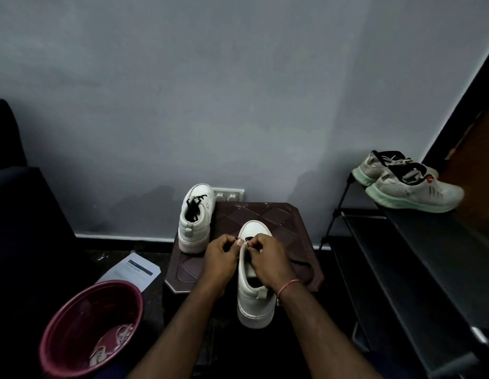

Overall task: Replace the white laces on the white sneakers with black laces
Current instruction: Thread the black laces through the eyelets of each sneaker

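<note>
From the head camera, the nearer white leather high-top sneaker (254, 296) stands toe-away on a dark brown moulded plastic stool (265, 214), its heel overhanging the near edge. Both hands are bunched over the lowest eyelets, close to the toe. The left hand (221, 255) has its fingers curled and its thumb pressed to the fingertips on the eyelet flap, and the right hand (268, 258) is curled the same way against it. Each seems to pinch the flat black lace (249, 238), of which only a short piece shows between them. A dark loop, probably the slack of that lace, trails over the stool to the right. The second white high-top sneaker (195, 220) sits at the stool's far left corner with black lacing already in it. What look like the discarded white laces (123, 335) lie in a round maroon plastic tub (74, 324) on the floor at the left. The work looks more than half done, with threading just begun on the second shoe. The next move calls for drawing the ends even through the bottom pair of eyelets, keeping the lace flat, then crossing upward hole by hole. The tips are too small to make out.
</note>
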### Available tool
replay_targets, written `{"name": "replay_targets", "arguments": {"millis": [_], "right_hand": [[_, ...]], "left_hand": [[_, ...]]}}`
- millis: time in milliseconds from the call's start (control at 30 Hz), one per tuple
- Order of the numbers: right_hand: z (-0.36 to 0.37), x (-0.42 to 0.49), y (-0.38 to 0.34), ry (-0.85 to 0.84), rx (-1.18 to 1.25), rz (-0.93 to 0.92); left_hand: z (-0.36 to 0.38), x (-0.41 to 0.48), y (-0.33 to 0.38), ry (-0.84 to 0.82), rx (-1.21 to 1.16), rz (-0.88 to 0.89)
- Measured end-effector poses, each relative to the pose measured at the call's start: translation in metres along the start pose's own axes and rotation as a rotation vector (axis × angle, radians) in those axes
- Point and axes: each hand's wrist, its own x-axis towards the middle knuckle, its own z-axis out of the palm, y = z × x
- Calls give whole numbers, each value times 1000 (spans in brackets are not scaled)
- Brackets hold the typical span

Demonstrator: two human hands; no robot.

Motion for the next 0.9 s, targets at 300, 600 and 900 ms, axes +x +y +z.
{"name": "replay_targets", "arguments": {"millis": [300, 600, 900], "right_hand": [[-9, -11, -6, 53, -199, -8], [-9, -3, -6, -73, -176, 3], [-12, -1, -5, -101, -172, -9]], "left_hand": [[-8, -1, 78, 166, -595, 113], [-24, 15, 38, -342, 1072, 142], [-20, 15, 57, -191, 257, 134]]}}
